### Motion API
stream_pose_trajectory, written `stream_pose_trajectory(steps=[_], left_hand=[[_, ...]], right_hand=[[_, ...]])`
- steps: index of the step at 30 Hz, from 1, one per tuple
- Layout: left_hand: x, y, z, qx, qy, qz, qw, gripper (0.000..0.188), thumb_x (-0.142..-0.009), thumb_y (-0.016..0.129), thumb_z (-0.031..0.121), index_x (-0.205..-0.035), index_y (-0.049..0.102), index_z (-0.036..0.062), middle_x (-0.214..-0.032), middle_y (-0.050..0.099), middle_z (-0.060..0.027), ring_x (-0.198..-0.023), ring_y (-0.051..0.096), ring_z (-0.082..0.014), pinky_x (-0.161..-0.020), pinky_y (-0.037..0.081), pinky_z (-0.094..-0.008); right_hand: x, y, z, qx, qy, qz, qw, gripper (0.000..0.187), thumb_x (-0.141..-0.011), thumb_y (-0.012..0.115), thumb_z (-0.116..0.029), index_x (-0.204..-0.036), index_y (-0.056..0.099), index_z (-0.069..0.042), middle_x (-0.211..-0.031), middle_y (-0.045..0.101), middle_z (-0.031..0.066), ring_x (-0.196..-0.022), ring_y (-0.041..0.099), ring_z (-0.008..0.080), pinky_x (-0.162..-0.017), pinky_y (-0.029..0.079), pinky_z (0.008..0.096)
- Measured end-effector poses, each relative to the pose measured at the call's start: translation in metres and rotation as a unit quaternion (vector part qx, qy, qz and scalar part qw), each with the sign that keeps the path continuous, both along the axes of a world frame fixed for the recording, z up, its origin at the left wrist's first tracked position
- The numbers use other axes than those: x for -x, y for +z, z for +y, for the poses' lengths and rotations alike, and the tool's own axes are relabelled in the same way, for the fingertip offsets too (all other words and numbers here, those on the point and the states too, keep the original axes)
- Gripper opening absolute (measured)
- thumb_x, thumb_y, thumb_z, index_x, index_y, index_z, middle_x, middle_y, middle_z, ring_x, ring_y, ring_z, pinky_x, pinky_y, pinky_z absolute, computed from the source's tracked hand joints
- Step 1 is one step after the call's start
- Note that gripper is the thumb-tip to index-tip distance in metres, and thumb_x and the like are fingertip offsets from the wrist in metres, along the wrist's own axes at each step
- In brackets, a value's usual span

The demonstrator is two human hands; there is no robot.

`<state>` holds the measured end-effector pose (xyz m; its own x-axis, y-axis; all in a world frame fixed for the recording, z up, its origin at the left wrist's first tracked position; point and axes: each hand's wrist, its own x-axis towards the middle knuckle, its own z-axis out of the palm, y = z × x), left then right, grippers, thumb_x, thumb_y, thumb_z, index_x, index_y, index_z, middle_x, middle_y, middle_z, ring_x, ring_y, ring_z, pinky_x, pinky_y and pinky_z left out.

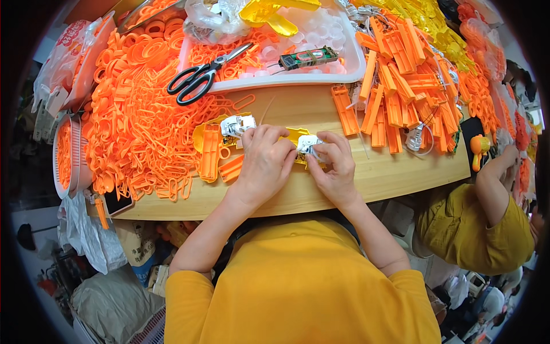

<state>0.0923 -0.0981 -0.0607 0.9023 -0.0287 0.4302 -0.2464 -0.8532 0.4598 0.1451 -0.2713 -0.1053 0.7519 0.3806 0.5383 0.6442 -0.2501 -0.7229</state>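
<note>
In front of me, my left hand (266,160) curls its fingers down over a yellow plastic shell (294,135), steadying it on the table. A white plastic mechanism (308,143) sits at the shell's right end. Thumb and fingers of my right hand (334,166) close around that mechanism from the right; the exact contact is partly hidden. Just left of my left hand lies a second white mechanism (238,124) in yellow plastic. Beside it are an orange tray-shaped part (210,152), a small orange ring (224,153) and another orange part (231,168).
Heaped orange loops and rings (143,120) cover the table's left. A white tray (286,81) stands behind my hands, with black-handled scissors (203,74) across its corner. Orange box-like parts (401,86) pile up at right. Another person's arm (492,183) works beyond them, near a yellow-orange toy (479,150).
</note>
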Motion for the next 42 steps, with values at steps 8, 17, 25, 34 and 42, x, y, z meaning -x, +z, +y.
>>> stream_pose_trajectory(steps=[8, 17, 25, 34, 42], left_hand=[[0.000, 0.018, -0.011, -0.136, 0.030, 0.016, 0.990, 0.011, -0.075, 0.067, 0.008, -0.071, 0.057, 0.0086, -0.071, 0.058, -0.0072, -0.076, 0.057, -0.0244, -0.080, 0.036, -0.0427], [0.034, -0.021, -0.049, -0.062, -0.015, 0.034, 0.997, 0.008, -0.078, 0.068, 0.008, -0.078, 0.060, 0.0069, -0.062, 0.054, -0.0076, -0.060, 0.056, -0.0229, -0.056, 0.036, -0.0365], [0.049, 0.010, -0.045, -0.036, -0.084, 0.153, 0.984, 0.009, -0.078, 0.068, 0.009, -0.078, 0.060, 0.0053, -0.064, 0.056, -0.0080, -0.058, 0.057, -0.0269, -0.056, 0.045, -0.0382], [0.006, 0.014, 0.004, -0.077, 0.011, -0.049, 0.996, 0.014, -0.076, 0.073, 0.008, -0.089, 0.068, 0.0079, -0.084, 0.063, -0.0054, -0.086, 0.059, -0.0263, -0.077, 0.043, -0.0401], [-0.005, 0.006, 0.008, 0.055, -0.040, 0.114, 0.991, 0.006, -0.081, 0.066, 0.010, -0.079, 0.062, 0.0054, -0.083, 0.063, -0.0088, -0.082, 0.059, -0.0291, -0.073, 0.039, -0.0411]], right_hand=[[-0.003, -0.002, -0.002, 0.021, 0.002, -0.026, 0.999, 0.027, -0.075, 0.073, 0.006, -0.097, 0.058, -0.001, -0.114, 0.059, 0.0190, -0.103, 0.057, 0.0330, -0.082, 0.051, 0.0363], [-0.005, -0.004, -0.002, 0.015, 0.003, -0.021, 1.000, 0.027, -0.075, 0.075, 0.002, -0.097, 0.059, -0.002, -0.114, 0.059, 0.0191, -0.102, 0.058, 0.0328, -0.080, 0.051, 0.0366], [-0.005, -0.001, -0.004, 0.028, 0.005, -0.018, 0.999, 0.033, -0.072, 0.080, -0.003, -0.097, 0.059, -0.003, -0.115, 0.060, 0.0199, -0.102, 0.058, 0.0351, -0.082, 0.050, 0.0388], [-0.008, 0.005, -0.004, 0.037, 0.009, -0.037, 0.999, 0.032, -0.071, 0.079, -0.002, -0.096, 0.059, -0.002, -0.111, 0.062, 0.0203, -0.100, 0.060, 0.0357, -0.084, 0.050, 0.0396], [-0.011, 0.005, -0.008, 0.052, 0.032, -0.058, 0.996, 0.032, -0.072, 0.079, -0.001, -0.096, 0.059, -0.002, -0.111, 0.063, 0.0197, -0.103, 0.061, 0.0359, -0.085, 0.051, 0.0395]])
